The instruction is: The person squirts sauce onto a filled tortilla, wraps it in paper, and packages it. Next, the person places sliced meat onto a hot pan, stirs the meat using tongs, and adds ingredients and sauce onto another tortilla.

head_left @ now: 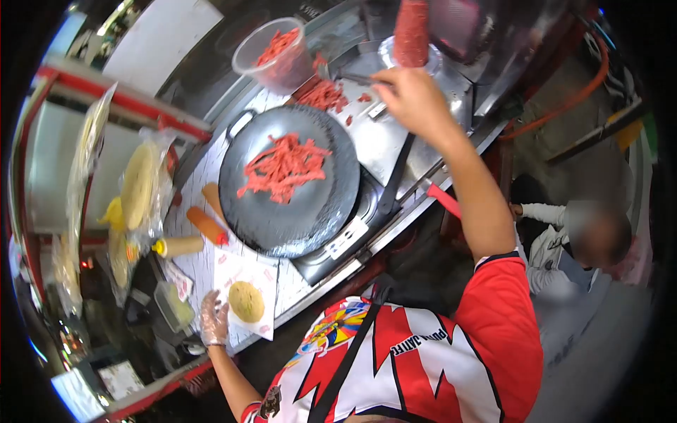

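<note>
My left hand (214,321), in a clear plastic glove, has its fingers apart beside a round flatbread (246,302) lying on printed white paper (265,276). My right hand (409,99) is closed around metal tongs (358,77), whose ends point left toward a heap of red meat strips (323,95) on the steel counter. Behind that hand stands a vertical spit of red meat (412,35). More red strips (285,169) lie in the middle of a round black griddle (236,204).
A clear tub (273,56) of meat stands behind the griddle. Sauce bottles (206,225) and bagged flatbreads (139,187) are at the left. A black-handled tool (396,176) and a red handle (444,200) lie near the counter edge. Another person (564,243) sits at the right.
</note>
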`<state>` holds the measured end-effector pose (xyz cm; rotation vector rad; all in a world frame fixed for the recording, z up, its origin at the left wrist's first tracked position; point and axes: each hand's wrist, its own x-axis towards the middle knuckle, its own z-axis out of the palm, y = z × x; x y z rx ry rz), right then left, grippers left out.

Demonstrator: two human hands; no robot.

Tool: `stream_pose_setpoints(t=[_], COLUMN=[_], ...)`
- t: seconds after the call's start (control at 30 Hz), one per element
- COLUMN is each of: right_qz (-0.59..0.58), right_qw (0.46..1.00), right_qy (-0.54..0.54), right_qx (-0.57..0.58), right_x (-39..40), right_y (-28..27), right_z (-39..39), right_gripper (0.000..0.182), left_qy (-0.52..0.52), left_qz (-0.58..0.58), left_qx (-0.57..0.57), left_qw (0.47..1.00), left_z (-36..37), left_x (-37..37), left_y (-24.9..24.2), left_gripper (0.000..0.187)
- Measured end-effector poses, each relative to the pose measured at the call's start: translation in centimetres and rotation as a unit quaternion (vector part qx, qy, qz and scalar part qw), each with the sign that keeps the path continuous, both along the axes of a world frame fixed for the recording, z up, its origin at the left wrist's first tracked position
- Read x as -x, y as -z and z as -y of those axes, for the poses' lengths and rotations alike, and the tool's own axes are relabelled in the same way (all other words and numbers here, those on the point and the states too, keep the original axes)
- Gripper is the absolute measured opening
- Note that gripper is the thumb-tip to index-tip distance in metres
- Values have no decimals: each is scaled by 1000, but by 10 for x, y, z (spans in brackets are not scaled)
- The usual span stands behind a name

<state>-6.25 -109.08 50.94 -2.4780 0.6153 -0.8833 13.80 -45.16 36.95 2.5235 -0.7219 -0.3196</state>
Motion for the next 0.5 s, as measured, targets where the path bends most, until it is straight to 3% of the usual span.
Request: stream_pose_setpoints(t=[0.13,0.23,0.27,0.3,0.33,0.4,0.5], right_qz=[28,-21,-20,-46,-73,-84,-216], right_qw=[995,990,985,982,978,955,925], right_qy=[-63,-133,-169,-183,-196,-284,-310], right_qx=[66,39,30,3,-21,-17,-39], right_x=[6,7,2,-3,-8,-25,-50], right_y=[-55,-93,-96,-97,-96,-71,-24], right_z=[-54,-125,-151,-183,-214,-267,-346], right_gripper=[25,26,25,24,24,24,24], left_qy=[-33,-66,-46,-17,-38,-9,27], left_qz=[6,-13,32,50,-36,-49,-48], left_qx=[3,1,-27,9,75,101,155], left_qw=[999,998,998,999,996,994,986], left_z=[-29,-59,-64,-74,-75,-80,-82], left_x=[-1,-9,-10,-12,-10,-14,-17], left_y=[-5,11,11,22,20,40,70], left_gripper=[42,40,41,40,38,39,38])
